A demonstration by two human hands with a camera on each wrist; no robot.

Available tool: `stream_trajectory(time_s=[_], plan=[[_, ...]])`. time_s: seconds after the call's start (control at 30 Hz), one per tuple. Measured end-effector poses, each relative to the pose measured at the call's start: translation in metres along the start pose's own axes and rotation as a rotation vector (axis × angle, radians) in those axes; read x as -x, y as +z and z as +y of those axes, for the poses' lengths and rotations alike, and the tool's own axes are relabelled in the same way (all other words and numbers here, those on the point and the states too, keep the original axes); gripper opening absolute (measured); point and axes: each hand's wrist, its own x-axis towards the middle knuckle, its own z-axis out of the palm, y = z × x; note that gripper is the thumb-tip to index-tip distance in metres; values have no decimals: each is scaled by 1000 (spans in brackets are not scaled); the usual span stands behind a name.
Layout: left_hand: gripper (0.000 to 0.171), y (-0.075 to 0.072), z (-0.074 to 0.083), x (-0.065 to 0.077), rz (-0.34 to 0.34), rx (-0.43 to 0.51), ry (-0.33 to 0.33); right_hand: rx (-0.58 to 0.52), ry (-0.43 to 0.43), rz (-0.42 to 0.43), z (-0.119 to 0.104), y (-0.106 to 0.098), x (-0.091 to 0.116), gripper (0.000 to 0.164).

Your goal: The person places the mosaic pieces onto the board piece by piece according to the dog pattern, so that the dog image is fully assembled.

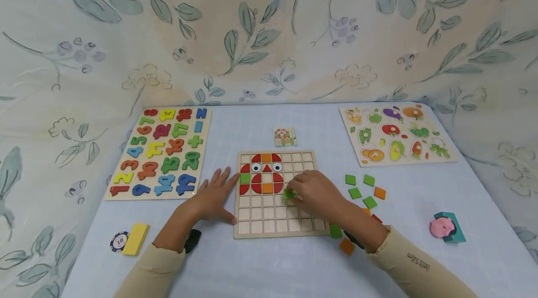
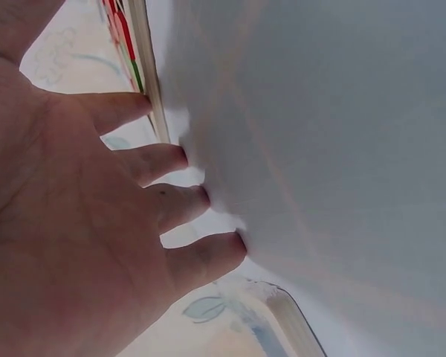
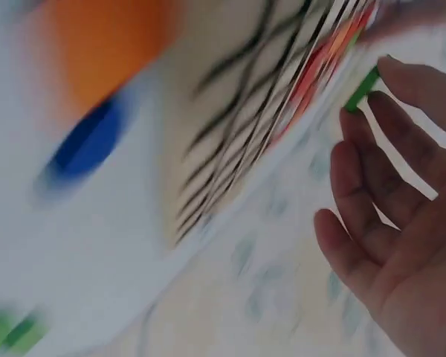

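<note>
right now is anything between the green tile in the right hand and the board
Nothing visible: the right hand pinches the green tile over the board; the left hand is at its left edge.

A number board (image 1: pixel 159 159) and a vegetable board (image 1: pixel 376 142) lay well apart; a yellow block (image 1: pixel 136 239) sat beside a poker chip (image 1: pixel 118 242).

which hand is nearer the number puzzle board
Left: the left hand is just right of the number puzzle board; the right hand is farther right, over the wooden grid board, pinching a green tile.
</note>
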Motion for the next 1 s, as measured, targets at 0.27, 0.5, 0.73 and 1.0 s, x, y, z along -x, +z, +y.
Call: stream_trajectory(time_s=[0.27, 0.5, 0.73, 1.0], plan=[[116, 1, 0, -1, 1, 11, 6, 93, -119, -18, -34, 19, -22, 16], [117, 1, -2, -1, 3, 3, -3, 112, -115, -73, -39, 24, -29, 23], [117, 0, -2, -2, 5, -11, 2, 119, -72, -60, -42, 25, -30, 19], [119, 0, 0, -1, 10, 0, 17, 60, -28, -30, -30, 18, -23, 12]])
